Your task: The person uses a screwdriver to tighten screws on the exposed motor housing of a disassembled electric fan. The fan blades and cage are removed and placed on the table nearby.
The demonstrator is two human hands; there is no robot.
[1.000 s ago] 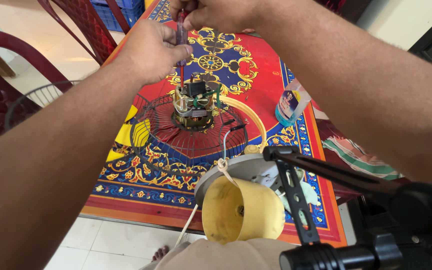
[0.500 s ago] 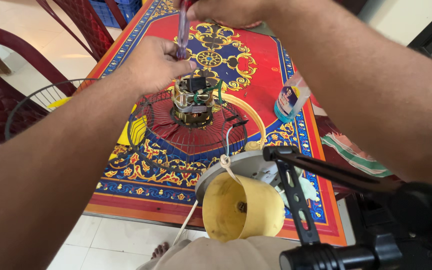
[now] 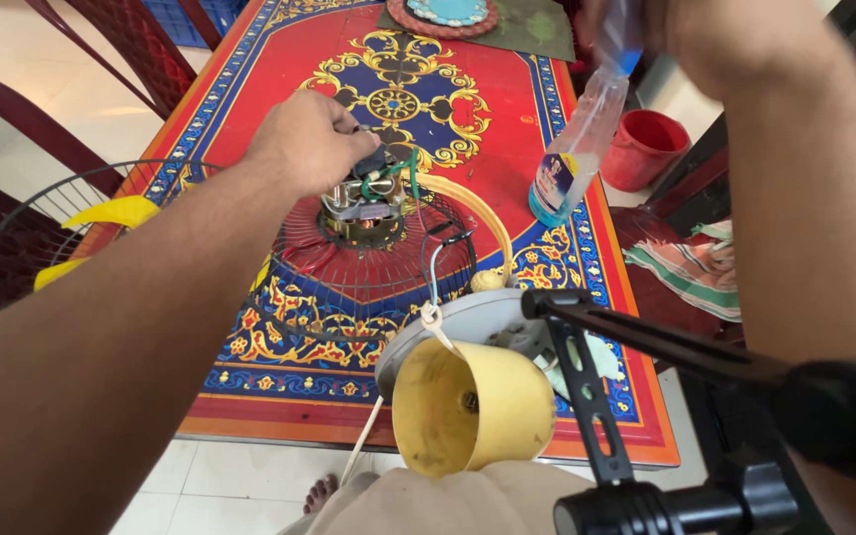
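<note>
Fan motor (image 3: 361, 203) sits exposed at the centre of the dark wire guard (image 3: 359, 272), which lies flat on the red patterned tabletop (image 3: 279, 119). I see the left hand (image 3: 311, 139) on top of the motor, fingers curled down onto the black part and the green wires at its upper end; looks like a pinch grip there, but the fingertips are hidden behind the knuckles so I can't confirm a firm hold. Right hand (image 3: 691, 35) is up at the top edge, blurred, closed around the neck of a clear spray bottle (image 3: 575, 149) with blue liquid in the bottom; the bottle hangs tilted above the right side of the table, well apart from the motor. Yellow curved housing strip (image 3: 482, 213) arcs from beside the motor towards the near edge. Yellow cone-shaped cover (image 3: 468, 406) and grey round base (image 3: 468, 322) sit at the near table edge, a white cord (image 3: 361, 451) dropping from them. Second wire guard (image 3: 42, 223) with yellow blade pieces lies off the left edge, near a maroon plastic chair (image 3: 12, 129). Red bucket (image 3: 646, 149) stands on the floor to the right, striped cloth (image 3: 691, 272) nearer. Black camera mount (image 3: 646, 396) blocks the lower right.
</note>
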